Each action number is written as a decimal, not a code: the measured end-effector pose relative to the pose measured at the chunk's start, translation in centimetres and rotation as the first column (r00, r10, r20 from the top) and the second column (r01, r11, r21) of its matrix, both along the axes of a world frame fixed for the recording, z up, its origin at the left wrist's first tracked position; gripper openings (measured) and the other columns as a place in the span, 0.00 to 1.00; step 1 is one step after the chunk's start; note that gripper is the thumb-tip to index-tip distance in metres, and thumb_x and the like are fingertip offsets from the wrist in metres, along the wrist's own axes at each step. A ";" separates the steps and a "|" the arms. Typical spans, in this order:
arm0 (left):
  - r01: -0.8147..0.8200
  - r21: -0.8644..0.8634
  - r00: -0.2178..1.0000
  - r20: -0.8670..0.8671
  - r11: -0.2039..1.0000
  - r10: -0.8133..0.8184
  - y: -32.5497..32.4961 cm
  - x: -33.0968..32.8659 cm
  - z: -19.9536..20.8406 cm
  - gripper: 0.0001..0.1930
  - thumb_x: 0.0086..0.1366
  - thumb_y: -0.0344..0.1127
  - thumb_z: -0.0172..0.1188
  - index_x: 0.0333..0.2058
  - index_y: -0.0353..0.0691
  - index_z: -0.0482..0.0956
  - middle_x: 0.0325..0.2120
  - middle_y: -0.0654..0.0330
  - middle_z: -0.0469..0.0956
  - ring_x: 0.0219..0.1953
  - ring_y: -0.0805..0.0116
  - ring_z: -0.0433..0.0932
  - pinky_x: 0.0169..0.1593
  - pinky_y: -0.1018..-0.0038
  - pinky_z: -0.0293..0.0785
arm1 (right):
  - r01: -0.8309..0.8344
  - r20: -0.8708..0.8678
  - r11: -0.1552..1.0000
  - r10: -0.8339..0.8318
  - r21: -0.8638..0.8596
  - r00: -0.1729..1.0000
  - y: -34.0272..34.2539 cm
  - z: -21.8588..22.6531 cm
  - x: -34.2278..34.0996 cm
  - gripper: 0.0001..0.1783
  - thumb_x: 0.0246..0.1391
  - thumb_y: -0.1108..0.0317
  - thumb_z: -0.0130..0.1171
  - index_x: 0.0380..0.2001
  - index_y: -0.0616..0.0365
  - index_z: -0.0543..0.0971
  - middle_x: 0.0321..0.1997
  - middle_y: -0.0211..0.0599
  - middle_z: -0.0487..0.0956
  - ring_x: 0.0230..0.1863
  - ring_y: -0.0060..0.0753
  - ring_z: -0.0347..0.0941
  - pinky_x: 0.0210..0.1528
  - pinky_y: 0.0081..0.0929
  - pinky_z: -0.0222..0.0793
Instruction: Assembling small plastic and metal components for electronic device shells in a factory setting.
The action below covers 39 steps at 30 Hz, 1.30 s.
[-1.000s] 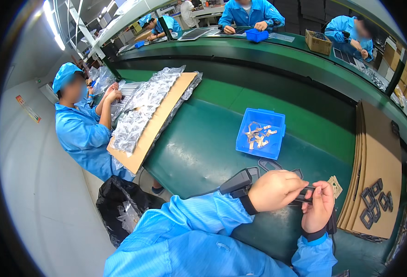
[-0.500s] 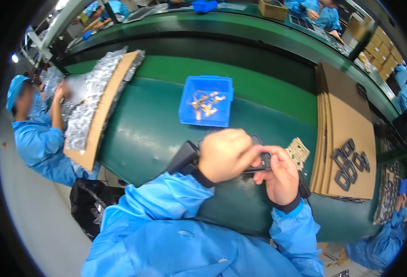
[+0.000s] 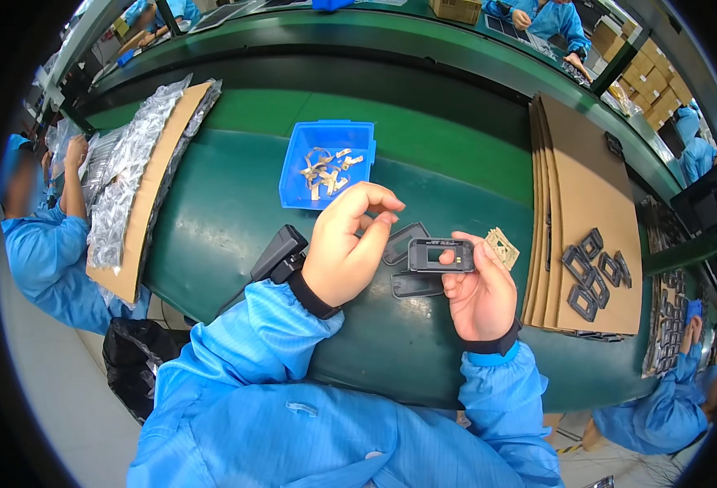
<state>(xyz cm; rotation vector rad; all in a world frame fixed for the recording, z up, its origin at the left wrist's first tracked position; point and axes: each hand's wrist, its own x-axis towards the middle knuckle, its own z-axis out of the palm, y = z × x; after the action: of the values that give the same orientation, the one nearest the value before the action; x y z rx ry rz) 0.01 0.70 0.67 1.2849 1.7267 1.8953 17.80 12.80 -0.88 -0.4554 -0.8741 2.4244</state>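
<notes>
The person is wearing a bright blue work smock [image 3: 318, 446] whose fabric is showing fine lengthwise stripes. A small loop tab [image 3: 302, 408] is sitting on its front, and a pale round button [image 3: 375, 455] is showing beyond it. The left sleeve [image 3: 249, 333] and right sleeve [image 3: 505, 398] are creasing loosely. A black left wristband [image 3: 313, 296] and black right wristband [image 3: 493, 345] are circling the wrists. An angular black device [image 3: 280, 250] is jutting beside the left one, a dark cable [image 3: 232, 302] trailing from it.
</notes>
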 end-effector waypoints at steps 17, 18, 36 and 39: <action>0.116 -0.138 0.962 -0.232 0.984 -0.146 0.8 0.4 -1.5 0.07 0.68 0.32 0.65 0.40 0.36 0.84 0.31 0.58 0.83 0.29 0.71 0.80 0.34 0.74 0.77 | 0.023 0.298 0.795 -0.254 0.607 0.920 -0.8 1.7 0.1 0.13 0.67 0.70 0.58 0.51 0.64 0.78 0.37 0.40 0.83 0.27 0.22 0.78 0.27 0.18 0.74; 0.117 -0.134 0.960 -0.239 0.984 -0.147 0.6 0.5 -1.1 0.06 0.68 0.32 0.65 0.40 0.36 0.84 0.31 0.58 0.83 0.29 0.70 0.80 0.33 0.74 0.77 | 0.051 0.233 0.634 -0.356 0.771 0.905 -0.2 0.4 0.5 0.11 0.65 0.73 0.59 0.49 0.64 0.79 0.36 0.37 0.82 0.28 0.21 0.77 0.28 0.18 0.73; -0.227 -0.413 0.663 -0.729 0.882 -0.171 0.1 0.4 -2.0 0.14 0.56 0.36 0.68 0.40 0.39 0.81 0.41 0.56 0.79 0.47 0.53 0.77 0.50 0.63 0.78 | -0.040 -0.182 -0.181 -0.983 0.983 0.001 11.9 1.2 11.3 0.08 0.58 0.68 0.62 0.34 0.62 0.78 0.31 0.42 0.81 0.32 0.38 0.77 0.39 0.35 0.74; -0.257 -0.403 0.670 -0.730 0.878 -0.139 0.2 0.5 -1.5 0.14 0.57 0.36 0.68 0.41 0.40 0.82 0.42 0.57 0.80 0.48 0.55 0.77 0.51 0.64 0.77 | -0.078 -0.079 -0.072 -0.993 0.994 -0.092 11.2 2.1 10.7 0.09 0.57 0.68 0.64 0.35 0.63 0.79 0.33 0.43 0.82 0.33 0.41 0.79 0.39 0.36 0.75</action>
<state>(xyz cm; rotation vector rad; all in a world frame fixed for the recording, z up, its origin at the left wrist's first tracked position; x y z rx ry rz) 0.51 0.92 -0.87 1.9368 2.4264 0.8206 28.51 24.04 1.25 -1.3949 -1.5661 0.0064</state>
